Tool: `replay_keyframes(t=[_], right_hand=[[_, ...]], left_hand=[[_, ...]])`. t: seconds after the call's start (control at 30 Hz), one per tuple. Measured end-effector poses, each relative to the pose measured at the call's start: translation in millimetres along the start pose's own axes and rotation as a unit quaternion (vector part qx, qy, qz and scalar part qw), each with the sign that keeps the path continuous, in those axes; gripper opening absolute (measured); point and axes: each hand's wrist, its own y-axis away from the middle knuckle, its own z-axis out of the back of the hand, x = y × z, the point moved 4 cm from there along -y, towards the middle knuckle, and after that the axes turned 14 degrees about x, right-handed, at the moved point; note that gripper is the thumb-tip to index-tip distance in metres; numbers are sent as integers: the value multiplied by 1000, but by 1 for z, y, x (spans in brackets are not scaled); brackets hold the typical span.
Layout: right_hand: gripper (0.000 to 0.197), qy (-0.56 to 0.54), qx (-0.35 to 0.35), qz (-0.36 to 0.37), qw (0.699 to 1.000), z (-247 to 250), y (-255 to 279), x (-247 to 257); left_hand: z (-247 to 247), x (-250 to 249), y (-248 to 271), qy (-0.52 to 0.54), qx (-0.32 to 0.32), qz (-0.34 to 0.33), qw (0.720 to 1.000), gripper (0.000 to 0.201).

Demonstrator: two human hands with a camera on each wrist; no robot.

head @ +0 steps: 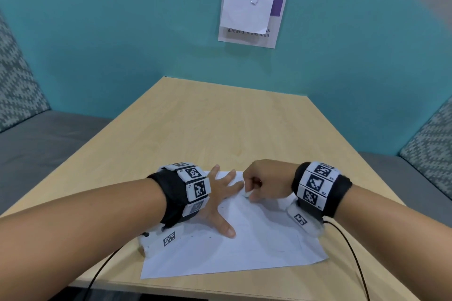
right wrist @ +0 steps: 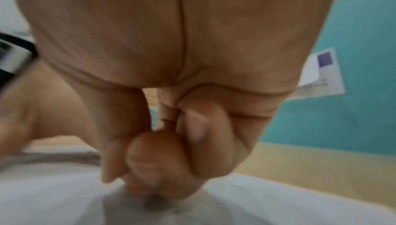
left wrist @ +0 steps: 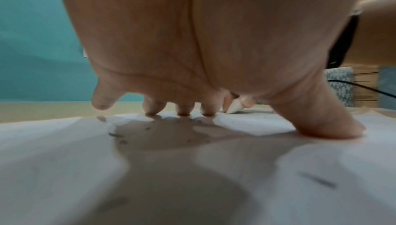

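Note:
A white sheet of paper (head: 256, 247) with faint pencil marks lies on the wooden table (head: 220, 124) near its front edge. My left hand (head: 221, 197) rests flat on the sheet with the fingers spread, and in the left wrist view the fingertips (left wrist: 184, 110) and thumb press down on the paper (left wrist: 64, 160). My right hand (head: 252, 193) is curled just right of the left fingers and pinches a small white eraser (head: 248, 193) whose tip touches the sheet. The eraser (left wrist: 233, 107) shows beyond the left fingers. Dark crumbs lie on the paper. The right wrist view is blurred; the right hand (right wrist: 160, 160) is bunched over the paper.
A teal wall backs the table and carries a sign (head: 252, 17) partly covered by a white sheet. Grey benches run along the left (head: 36, 149) and right (head: 403, 168). Black cables (head: 102, 266) (head: 352, 252) trail from both wristbands over the front edge.

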Motion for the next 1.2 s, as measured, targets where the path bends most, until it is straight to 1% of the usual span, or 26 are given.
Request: replay_keyframes(t=[0.07, 0.17, 0.2, 0.23, 0.33, 0.4, 0.5, 0.53, 0.63, 0.67, 0.7, 0.8, 0.83, 0.9, 0.97, 1.0, 1.13, 1.2], right_hand=[[15, 10, 4, -3, 1000, -3, -1, 1], [16, 20, 49, 49, 997, -23, 7, 26], [16, 17, 56, 56, 997, -24, 8, 27], [17, 17, 49, 48, 997, -20, 7, 23], [11, 7, 7, -14, 1000, -2, 2, -4], [10, 9, 12, -8, 1000, -6, 1, -1], [17, 21, 50, 47, 997, -23, 7, 22], [18, 23, 47, 47, 998, -21, 7, 22], [12, 10, 5, -9, 1000, -1, 2, -3], [9, 5, -1, -17, 1000, 0, 1, -7], [9, 5, 0, -11, 1000, -3, 1, -5], [8, 17, 38, 48, 998, -22, 6, 20], [9, 16, 45, 54, 997, -23, 5, 21], [13, 10, 27, 19, 999, -12, 2, 6], [10, 0, -1, -21, 1000, -2, 0, -10], [9, 0, -5, -25, 1000, -3, -1, -12], [8, 9, 9, -1, 1000, -12, 0, -4], [10, -3, -6, -22, 1000, -7, 2, -12]], left_hand=[[0, 0, 1, -1, 0, 2, 1000, 117], [2, -2, 4, -3, 3, -9, 1000, 108], [3, -3, 4, -3, 3, -12, 1000, 109], [3, -3, 5, -5, 5, -11, 1000, 111], [4, -3, 5, -7, 9, 4, 1000, 119], [4, -3, 6, 1, 8, 0, 1000, 119], [3, -3, 6, -2, 1, -14, 1000, 115], [3, -3, 5, -2, 1, -14, 1000, 116], [1, -1, 2, -2, 6, 0, 1000, 122], [0, -1, 2, -1, 6, 1, 1000, 123], [1, -1, 2, 1, 5, -1, 1000, 122], [2, 0, 3, 5, 5, -13, 1000, 117], [1, 0, 2, 4, 5, -15, 1000, 117], [-1, 2, 0, -1, 8, -9, 1000, 123], [-3, 3, -1, -5, 14, 3, 1000, 128], [-2, 2, -1, -7, 16, 4, 1000, 128], [-1, 2, 1, 4, 7, -13, 1000, 126], [-2, 2, 2, -2, 6, -4, 1000, 128]])
